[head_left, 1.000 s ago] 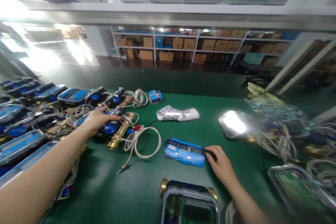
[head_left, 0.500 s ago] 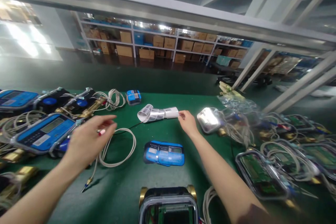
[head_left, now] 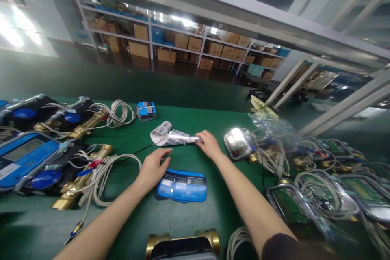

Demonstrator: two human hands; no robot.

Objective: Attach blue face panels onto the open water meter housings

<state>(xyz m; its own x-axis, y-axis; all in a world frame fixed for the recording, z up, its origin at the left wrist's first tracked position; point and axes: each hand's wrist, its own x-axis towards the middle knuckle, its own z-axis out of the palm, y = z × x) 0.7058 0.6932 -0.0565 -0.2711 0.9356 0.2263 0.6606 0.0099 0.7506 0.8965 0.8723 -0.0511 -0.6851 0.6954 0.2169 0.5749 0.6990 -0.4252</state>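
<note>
A curled strip of silvery-white labels (head_left: 175,137) lies across the green table. My right hand (head_left: 209,144) has its fingers closed on the strip's right end. Just above the blue panel labels, my left hand (head_left: 154,166) hovers with thumb and fingers apart, nothing between them. The blue panels (head_left: 189,187) lie overlapping, flat on the table. A small banded stack of blue labels (head_left: 146,110) sits behind the strip. At the bottom edge is a meter body (head_left: 183,248) with brass ends, partly cut off.
Blue-faced meters (head_left: 27,152) with brass fittings and coiled cables crowd the left. Open clear-cased units (head_left: 295,207) and cables fill the right, beside a clear plastic bag (head_left: 271,124). A metal beam (head_left: 213,4) crosses above; shelves of boxes stand beyond.
My left hand has moved right, from the cables toward the blue panels. My right hand has closed more fully over the strip's end. The view has shifted slightly.
</note>
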